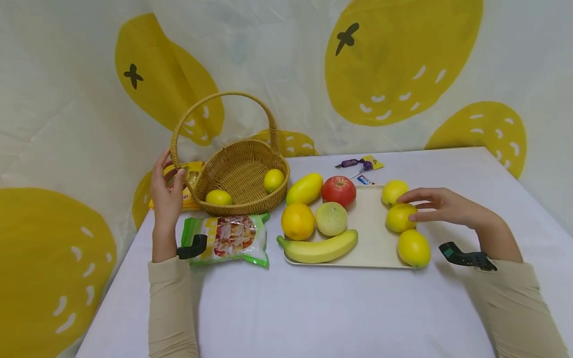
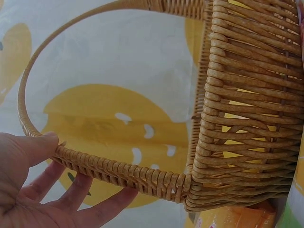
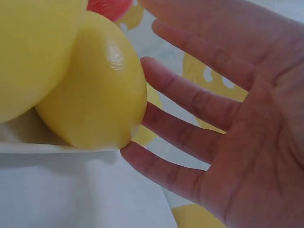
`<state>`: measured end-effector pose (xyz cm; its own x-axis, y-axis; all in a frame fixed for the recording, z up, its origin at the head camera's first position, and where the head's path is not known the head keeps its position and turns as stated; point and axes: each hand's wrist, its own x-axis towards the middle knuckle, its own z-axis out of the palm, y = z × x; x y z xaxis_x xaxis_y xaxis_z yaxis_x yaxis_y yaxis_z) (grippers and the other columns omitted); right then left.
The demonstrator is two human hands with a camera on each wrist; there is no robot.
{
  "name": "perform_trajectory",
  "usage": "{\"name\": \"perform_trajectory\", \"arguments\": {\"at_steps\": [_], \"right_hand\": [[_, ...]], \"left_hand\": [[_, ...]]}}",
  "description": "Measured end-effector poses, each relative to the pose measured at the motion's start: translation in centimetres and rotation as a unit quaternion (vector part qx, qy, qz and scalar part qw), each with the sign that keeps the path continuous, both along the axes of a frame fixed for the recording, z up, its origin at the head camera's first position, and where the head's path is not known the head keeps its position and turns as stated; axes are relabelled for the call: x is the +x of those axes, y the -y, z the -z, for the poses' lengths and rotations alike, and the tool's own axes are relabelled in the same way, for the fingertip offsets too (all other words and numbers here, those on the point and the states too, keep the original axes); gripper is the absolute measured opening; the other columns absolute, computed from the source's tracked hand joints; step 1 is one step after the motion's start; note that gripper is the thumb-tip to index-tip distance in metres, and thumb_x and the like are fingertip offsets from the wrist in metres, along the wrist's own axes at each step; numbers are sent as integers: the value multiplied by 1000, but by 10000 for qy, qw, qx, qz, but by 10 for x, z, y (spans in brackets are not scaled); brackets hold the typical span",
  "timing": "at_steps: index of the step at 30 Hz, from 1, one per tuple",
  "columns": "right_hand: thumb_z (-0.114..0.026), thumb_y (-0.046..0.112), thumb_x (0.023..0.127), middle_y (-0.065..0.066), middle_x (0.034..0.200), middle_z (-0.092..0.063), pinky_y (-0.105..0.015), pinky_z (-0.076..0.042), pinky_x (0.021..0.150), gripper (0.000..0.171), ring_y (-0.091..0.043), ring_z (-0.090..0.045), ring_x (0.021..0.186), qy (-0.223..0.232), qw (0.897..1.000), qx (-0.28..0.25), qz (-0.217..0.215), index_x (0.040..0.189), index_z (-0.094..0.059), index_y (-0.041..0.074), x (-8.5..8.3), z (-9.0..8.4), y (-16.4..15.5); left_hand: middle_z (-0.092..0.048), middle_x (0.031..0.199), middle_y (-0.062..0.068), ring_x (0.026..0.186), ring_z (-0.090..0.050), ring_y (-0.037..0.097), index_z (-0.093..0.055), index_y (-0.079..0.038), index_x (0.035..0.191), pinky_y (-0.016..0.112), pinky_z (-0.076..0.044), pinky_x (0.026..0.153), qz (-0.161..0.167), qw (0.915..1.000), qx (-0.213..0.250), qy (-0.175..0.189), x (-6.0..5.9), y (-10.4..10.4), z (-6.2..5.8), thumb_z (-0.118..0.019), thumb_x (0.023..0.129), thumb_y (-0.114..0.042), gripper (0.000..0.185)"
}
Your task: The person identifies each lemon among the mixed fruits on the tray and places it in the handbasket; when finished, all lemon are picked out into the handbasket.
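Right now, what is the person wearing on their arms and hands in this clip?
Both arms wear long, close-fitting beige sleeves that end at the wrists. The left hand and right hand are bare: no gloves, rings or watch visible. A small black device sits at each wrist, the left one over the sleeve's end, the right one with a dark green patch near its tip. No cables show.

The basket (image 1: 237, 174) is woven wicker, tan and ribbed, its handle (image 2: 118, 173) wrapped in tight, slightly shiny cane strands that look rough. The lemon (image 3: 95, 90) has a smooth, waxy yellow skin with a small glossy highlight. The tray (image 1: 371, 238) is matt cream and looks like plastic. A white cloth, matt and faintly creased, covers the bench (image 1: 313, 308). The snack bag (image 1: 228, 238) is glossy printed plastic film. The sleeves (image 1: 172, 308) are soft, matt beige knit fabric. The tomato (image 1: 338, 190) shines smooth red.
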<state>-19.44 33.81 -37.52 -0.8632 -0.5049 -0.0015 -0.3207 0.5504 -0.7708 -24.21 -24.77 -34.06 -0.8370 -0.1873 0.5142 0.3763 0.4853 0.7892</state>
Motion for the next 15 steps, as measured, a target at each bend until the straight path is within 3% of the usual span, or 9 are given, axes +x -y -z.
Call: {"name": "perform_trajectory", "arguments": {"at_steps": [8,12,15], "right_hand": [[-68,13,91,-8,134,-57,-26,-49,91,39,-7,-54,110,698,9973,84,-232,129,-61,11,-4,12,9],[-71,18,89,-13,139,-52,-33,-47,88,45,-11,-50,109,805,9964,232,-145,131,-59,13,-6,17,18],[-72,20,88,-14,139,-52,-33,-47,86,47,-12,-48,107,823,9961,304,-69,132,-58,12,-7,20,22]], "left_hand": [[-45,137,16,119,-53,36,-36,-15,150,8,-48,75,-42,10000,-34,-10,-1,0,-1,-53,100,-7,54],[-45,137,16,119,-54,36,-36,-15,150,9,-50,73,-44,10000,-36,-29,-1,0,-1,-53,100,-6,54],[-45,137,16,119,-54,36,-36,-15,150,8,-49,74,-71,10000,-36,-2,-1,0,-1,-53,100,-6,54]]}}
